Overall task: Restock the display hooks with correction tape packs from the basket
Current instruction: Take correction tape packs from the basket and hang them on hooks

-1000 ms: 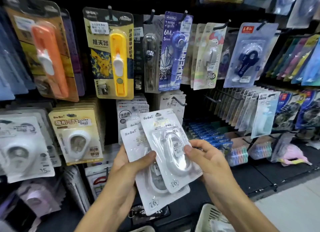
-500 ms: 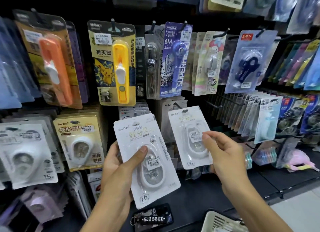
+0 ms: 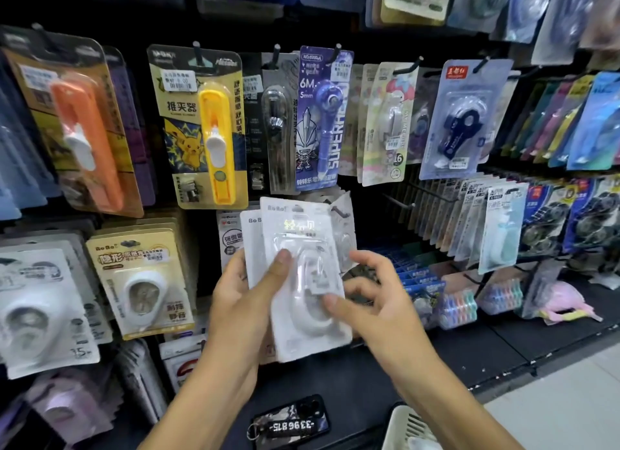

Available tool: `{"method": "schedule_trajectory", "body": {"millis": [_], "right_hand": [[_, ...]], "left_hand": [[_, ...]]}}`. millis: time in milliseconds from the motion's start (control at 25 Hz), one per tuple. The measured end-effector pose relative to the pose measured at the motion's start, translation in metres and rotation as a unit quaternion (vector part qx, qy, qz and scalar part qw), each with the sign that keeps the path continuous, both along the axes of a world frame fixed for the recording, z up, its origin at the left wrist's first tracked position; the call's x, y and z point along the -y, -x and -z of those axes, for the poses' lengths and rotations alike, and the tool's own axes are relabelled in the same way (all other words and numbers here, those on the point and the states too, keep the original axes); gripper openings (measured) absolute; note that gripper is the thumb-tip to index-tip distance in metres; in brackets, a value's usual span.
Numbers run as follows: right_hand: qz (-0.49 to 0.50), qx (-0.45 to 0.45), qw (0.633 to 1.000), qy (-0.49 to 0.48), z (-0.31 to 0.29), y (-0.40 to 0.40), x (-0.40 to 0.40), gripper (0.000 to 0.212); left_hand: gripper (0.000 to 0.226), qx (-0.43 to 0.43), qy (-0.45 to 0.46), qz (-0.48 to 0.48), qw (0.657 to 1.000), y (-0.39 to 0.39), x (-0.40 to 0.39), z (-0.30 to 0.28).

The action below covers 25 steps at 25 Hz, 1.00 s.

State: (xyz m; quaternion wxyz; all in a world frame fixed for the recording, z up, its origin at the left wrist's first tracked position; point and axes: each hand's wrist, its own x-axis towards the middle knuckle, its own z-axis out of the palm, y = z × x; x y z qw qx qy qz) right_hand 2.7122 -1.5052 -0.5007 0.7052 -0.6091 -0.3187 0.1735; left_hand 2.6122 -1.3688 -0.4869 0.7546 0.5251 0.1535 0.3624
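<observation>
At nine o'clock we see white blister packs point(image 3: 37, 312) hanging at the far left, and just right of them a yellow-carded pack point(image 3: 142, 278) on its own hook. Above, at ten to eleven o'clock, hang an orange clip pusher point(image 3: 84, 137) and a yellow one point(image 3: 214, 147) on a cartoon card.

At the centre our left hand point(image 3: 245, 302) grasps the correction tape packs point(image 3: 302, 281), thumb curled over the front blister and fingers behind; at least two white cards are stacked, the front one overlapping the rear, whose edge shows at its left. Our right hand point(image 3: 372, 302) meets the same stack from three o'clock, thumb tip pressed on the front blister's lower right; its other fingers are curled near the card's right edge, and we cannot tell whether they touch it. The packs are held in the air in front of the lower display hooks, not hung.

At six o'clock a phone point(image 3: 292, 422) with a number tag lies on the dark shelf point(image 3: 469, 349). The white basket point(image 3: 402, 429) peeks in at five o'clock. At one to three o'clock hang a blue tape dispenser pack point(image 3: 463, 120) and rows of carded goods point(image 3: 496, 224).
</observation>
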Motion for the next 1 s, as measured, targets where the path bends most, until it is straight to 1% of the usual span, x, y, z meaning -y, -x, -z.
{"method": "schedule_trajectory", "body": {"millis": [80,160,280,360,440,520,560,640,720,760,800,840,880,920,960,1000], "right_hand": [[0.044,-0.025,0.998,-0.028,-0.005,-0.006,0.003,0.05],[0.076,-0.009,0.997,-0.028,-0.003,-0.013,0.008,0.03],[0.146,0.009,0.989,0.026,0.007,-0.022,0.017,0.028],[0.171,0.018,0.984,0.047,0.012,-0.029,0.025,0.025],[0.155,-0.022,0.987,0.038,0.007,-0.032,0.026,0.025],[0.092,-0.069,0.993,0.034,0.003,-0.033,0.019,0.036],[0.065,-0.063,0.995,0.049,0.003,-0.031,0.016,0.04],[0.03,-0.016,0.998,0.058,0.005,-0.022,0.009,0.045],[-0.045,0.0,0.999,0.015,0.008,-0.011,0.001,0.056],[-0.064,-0.014,0.998,-0.023,0.009,-0.007,-0.003,0.056],[-0.053,-0.026,0.997,-0.052,0.008,-0.008,-0.005,0.052],[-0.017,-0.037,0.997,-0.068,0.006,-0.011,-0.007,0.046],[0.032,-0.039,0.997,-0.065,0.003,-0.016,-0.008,0.04],[0.083,-0.032,0.995,-0.043,0.002,-0.022,-0.007,0.035],[0.124,-0.02,0.992,-0.012,0.002,-0.03,-0.004,0.031],[0.15,-0.003,0.989,0.016,0.003,-0.036,0.0,0.028]], "left_hand": [[0.027,-0.007,0.008,0.002,1.0,0.0,-0.003,0.001],[0.024,-0.017,-0.01,-0.026,0.999,0.001,-0.003,0.002],[0.022,-0.016,-0.021,-0.081,0.996,0.003,-0.005,0.002],[0.021,-0.014,-0.019,-0.097,0.995,0.005,-0.009,0.001],[0.021,-0.018,-0.021,-0.1,0.995,0.005,-0.011,0.001],[0.021,-0.012,-0.023,-0.096,0.995,0.004,-0.008,0.0],[0.021,-0.006,-0.021,-0.09,0.996,0.002,-0.006,0.0],[0.021,-0.003,-0.017,-0.071,0.997,-0.003,-0.002,0.001],[0.018,-0.01,-0.013,-0.047,0.999,-0.009,0.004,0.001],[0.017,-0.016,-0.02,-0.033,0.999,-0.012,0.005,0.002],[0.015,-0.028,-0.039,-0.022,0.999,-0.014,0.007,0.002],[0.013,-0.062,-0.095,-0.031,0.993,-0.015,0.005,0.003],[0.015,-0.123,-0.198,-0.063,0.971,-0.014,0.0,0.004],[0.025,-0.202,-0.326,-0.11,0.917,-0.012,-0.007,0.008],[0.039,-0.267,-0.441,-0.152,0.843,-0.009,-0.015,0.011],[0.052,-0.308,-0.513,-0.176,0.781,-0.006,-0.021,0.012]]}}
